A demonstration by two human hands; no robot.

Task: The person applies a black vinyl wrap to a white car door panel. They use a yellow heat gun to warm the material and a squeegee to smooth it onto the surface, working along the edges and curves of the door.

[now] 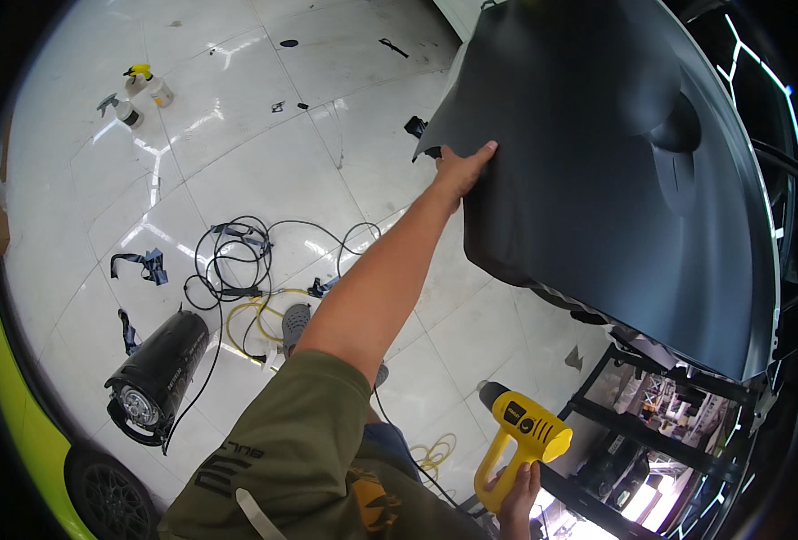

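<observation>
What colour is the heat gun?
The heat gun is yellow and black, clearest in the head view.

Glossy pale floor tiles (237,184) carry angular light reflections (155,168).

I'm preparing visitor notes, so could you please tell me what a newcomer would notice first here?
The large dark panel fills the upper right, with the left hand at its edge. Next comes the bright yellow heat gun in the right hand, low and right of centre, then the lime-green car along the left rim.
</observation>
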